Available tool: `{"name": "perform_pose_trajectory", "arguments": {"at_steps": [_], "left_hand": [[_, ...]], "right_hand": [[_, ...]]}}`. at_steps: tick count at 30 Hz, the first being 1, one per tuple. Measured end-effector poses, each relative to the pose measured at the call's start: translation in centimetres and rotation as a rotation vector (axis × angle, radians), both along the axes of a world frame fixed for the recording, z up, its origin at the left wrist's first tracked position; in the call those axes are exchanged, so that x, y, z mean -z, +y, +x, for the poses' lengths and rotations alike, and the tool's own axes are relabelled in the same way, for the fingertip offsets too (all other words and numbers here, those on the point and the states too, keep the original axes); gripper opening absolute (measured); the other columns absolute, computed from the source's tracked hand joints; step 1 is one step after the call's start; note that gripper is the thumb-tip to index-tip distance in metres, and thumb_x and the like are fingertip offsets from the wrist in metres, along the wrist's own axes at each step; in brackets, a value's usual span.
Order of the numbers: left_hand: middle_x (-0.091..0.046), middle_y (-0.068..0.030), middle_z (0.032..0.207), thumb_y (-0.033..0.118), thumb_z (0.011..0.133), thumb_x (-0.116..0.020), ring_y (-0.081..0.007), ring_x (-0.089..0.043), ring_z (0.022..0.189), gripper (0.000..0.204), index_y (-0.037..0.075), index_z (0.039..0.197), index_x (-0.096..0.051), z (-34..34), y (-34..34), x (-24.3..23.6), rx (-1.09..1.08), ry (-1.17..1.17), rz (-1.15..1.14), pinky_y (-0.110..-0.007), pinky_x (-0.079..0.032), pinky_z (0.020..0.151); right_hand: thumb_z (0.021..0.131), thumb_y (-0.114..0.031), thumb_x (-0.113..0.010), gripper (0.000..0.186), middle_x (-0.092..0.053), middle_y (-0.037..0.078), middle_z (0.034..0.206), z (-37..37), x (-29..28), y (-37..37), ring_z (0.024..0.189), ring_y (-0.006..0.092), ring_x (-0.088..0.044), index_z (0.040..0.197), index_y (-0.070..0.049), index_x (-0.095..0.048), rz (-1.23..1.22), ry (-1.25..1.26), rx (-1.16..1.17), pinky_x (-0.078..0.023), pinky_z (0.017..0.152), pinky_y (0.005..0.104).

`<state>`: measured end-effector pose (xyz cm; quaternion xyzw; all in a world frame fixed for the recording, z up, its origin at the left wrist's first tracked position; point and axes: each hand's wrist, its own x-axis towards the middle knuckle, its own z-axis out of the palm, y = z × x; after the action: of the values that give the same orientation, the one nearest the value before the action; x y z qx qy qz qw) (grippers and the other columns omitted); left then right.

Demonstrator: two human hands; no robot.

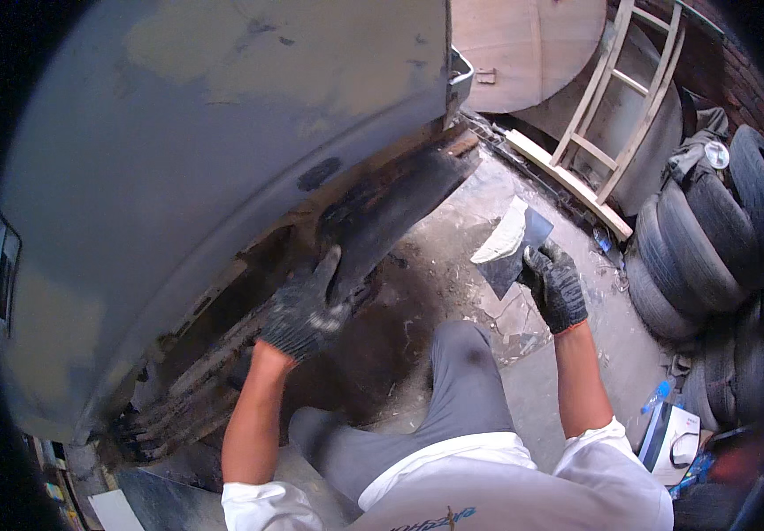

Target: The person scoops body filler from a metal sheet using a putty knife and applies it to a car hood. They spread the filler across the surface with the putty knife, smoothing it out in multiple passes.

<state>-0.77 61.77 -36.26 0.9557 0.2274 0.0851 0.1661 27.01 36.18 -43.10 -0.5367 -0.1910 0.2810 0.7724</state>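
My left hand [307,305], in a dark grey knitted glove, rests against the rusty lower sill [222,354] of a vehicle body panel, its thumb raised and fingers extended. It grips nothing that I can see. Beside it runs a dark, curved metal sill panel [399,199] below the grey painted panel [222,159], which bears tan filler patches. To the right, my gloved right hand [559,288] is closed on the edge of a thin dark flat plate [499,273]. A thick smear of cream-coloured putty [504,233] lies on the plate. The fingers under the plate are partly hidden.
Stacked worn tires [700,248] stand on the right. A wooden ladder-like frame [621,97] leans at the back, near a large round board [532,53]. A white box [669,442] and blue bottle [656,398] lie at lower right. Debris litters the concrete floor [461,221].
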Motion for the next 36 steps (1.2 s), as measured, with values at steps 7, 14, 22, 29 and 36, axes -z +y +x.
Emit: {"name": "perform_pose_trajectory", "arguments": {"at_steps": [7, 14, 22, 29, 36], "left_hand": [[-0.052, -0.0142, 0.151, 0.018, 0.086, -0.079, -0.0282, -0.048, 0.138, 0.075, -0.005, 0.149, -0.044, -6.1, -1.2, 1.6, 0.187, -0.157, -0.831, -0.039, -0.028, 0.120], [-0.057, -0.0091, 0.142, 0.019, 0.083, -0.083, -0.0195, -0.051, 0.130, 0.078, -0.002, 0.148, -0.045, -4.8, -6.8, 10.3, 0.058, -0.384, -1.520, -0.037, -0.037, 0.114], [-0.060, -0.0144, 0.138, 0.017, 0.089, -0.078, -0.0222, -0.054, 0.129, 0.069, -0.002, 0.146, -0.046, -1.9, -8.8, 12.4, 0.022, -0.372, -1.407, -0.035, -0.039, 0.112], [-0.066, -0.0187, 0.130, 0.023, 0.106, -0.054, -0.0273, -0.062, 0.122, 0.036, -0.002, 0.130, -0.064, -0.8, -11.4, 14.5, -0.229, -0.279, -1.021, -0.037, -0.046, 0.106], [-0.066, -0.0103, 0.083, 0.021, 0.104, -0.049, -0.0210, -0.062, 0.060, 0.026, 0.004, 0.120, -0.061, -0.6, -11.3, 15.2, 0.262, -0.566, -2.541, -0.031, -0.049, 0.049]], "right_hand": [[0.094, -0.015, -0.070, 0.016, -0.065, 0.001, 0.094, 0.1, 0.4, -2.9, 0.082, 0.0148, -0.067, 0.108, -0.010, -0.063, 0.321, 0.076, 0.094, -0.060, 0.076, 0.0339], [0.097, -0.016, -0.065, 0.033, -0.066, 0.005, 0.109, 1.4, -1.1, -4.5, 0.098, 0.0136, -0.066, 0.127, -0.003, -0.058, 0.167, -0.147, 0.112, -0.056, 0.084, 0.0310], [0.098, -0.018, -0.068, 0.025, -0.066, 0.010, 0.097, -2.7, -5.7, -3.6, 0.084, 0.0207, -0.066, 0.111, 0.001, -0.059, -0.352, -0.716, 0.429, -0.057, 0.079, 0.0348], [0.084, -0.021, -0.068, 0.041, -0.064, 0.013, 0.134, -5.9, -4.3, -1.2, 0.123, 0.0350, -0.061, 0.124, -0.015, -0.068, -0.193, -1.764, 0.211, -0.047, 0.106, 0.0504], [0.086, -0.021, -0.062, 0.045, -0.059, 0.004, 0.143, -8.5, -3.2, 2.3, 0.134, 0.0278, -0.054, 0.131, -0.025, -0.065, -0.217, -1.915, -0.070, -0.044, 0.112, 0.0500]]}}
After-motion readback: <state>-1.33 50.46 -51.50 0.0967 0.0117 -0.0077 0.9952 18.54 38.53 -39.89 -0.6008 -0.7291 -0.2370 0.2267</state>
